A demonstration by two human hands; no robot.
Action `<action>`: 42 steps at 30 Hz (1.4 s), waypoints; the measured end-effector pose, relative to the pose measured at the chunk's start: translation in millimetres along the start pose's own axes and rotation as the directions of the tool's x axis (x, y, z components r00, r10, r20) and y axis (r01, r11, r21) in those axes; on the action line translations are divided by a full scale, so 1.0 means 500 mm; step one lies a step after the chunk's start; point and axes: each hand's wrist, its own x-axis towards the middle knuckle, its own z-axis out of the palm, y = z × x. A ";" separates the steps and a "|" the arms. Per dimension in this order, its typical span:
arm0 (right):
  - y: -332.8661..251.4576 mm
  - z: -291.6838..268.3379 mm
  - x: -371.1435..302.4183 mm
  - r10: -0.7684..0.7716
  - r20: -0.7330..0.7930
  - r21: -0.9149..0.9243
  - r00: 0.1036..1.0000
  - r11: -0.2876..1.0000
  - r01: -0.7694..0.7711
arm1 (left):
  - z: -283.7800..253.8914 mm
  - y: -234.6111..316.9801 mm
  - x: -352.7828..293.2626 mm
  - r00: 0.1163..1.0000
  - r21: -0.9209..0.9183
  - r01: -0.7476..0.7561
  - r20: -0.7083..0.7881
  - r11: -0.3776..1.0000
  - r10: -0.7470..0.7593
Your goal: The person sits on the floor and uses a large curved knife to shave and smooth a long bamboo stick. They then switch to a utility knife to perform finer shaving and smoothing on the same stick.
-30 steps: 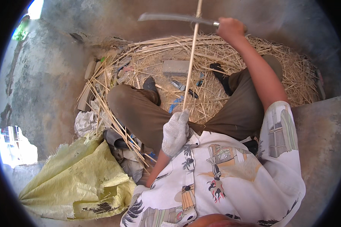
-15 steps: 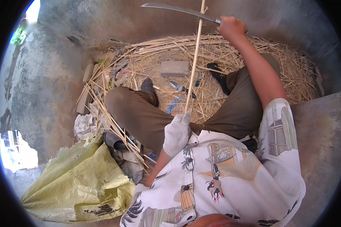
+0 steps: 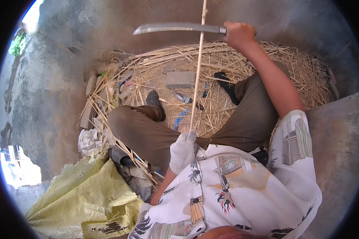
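My left hand, in a whitish knit glove, is closed round the lower end of a long pale stick close to my belly. The stick rises away from me and runs out past the top of the view. Bare and raised at the far right, my right hand grips the handle of a long curved machete. Its blade points left and crosses the stick well above its middle, just below a knot. Whether the edge bites into the stick, I cannot tell.
Straw-like shavings and strips litter the ground round my legs. A grey brick and a dark-handled tool lie between my feet. A torn yellow sack is at my left, near more thin sticks. A wall rises beyond.
The machete has come slightly nearer to me along the stick, and its blade now lies more level. The stick's far end has shifted left. My left hand keeps its hold.
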 end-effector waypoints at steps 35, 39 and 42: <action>-0.032 -0.008 -0.006 0.163 -0.010 0.317 0.987 0.936 -0.152 | -0.059 0.039 0.023 0.831 -0.903 0.420 0.424 -0.095 -0.359; -0.089 0.024 -0.038 -0.158 -0.046 0.268 0.986 0.949 0.164 | -0.061 0.030 0.025 0.832 -0.890 0.416 0.456 -0.188 -0.316; -0.105 0.018 -0.034 -0.257 -0.136 0.279 0.957 0.917 0.286 | -0.056 0.031 0.022 0.816 -0.891 0.440 0.447 -0.108 -0.366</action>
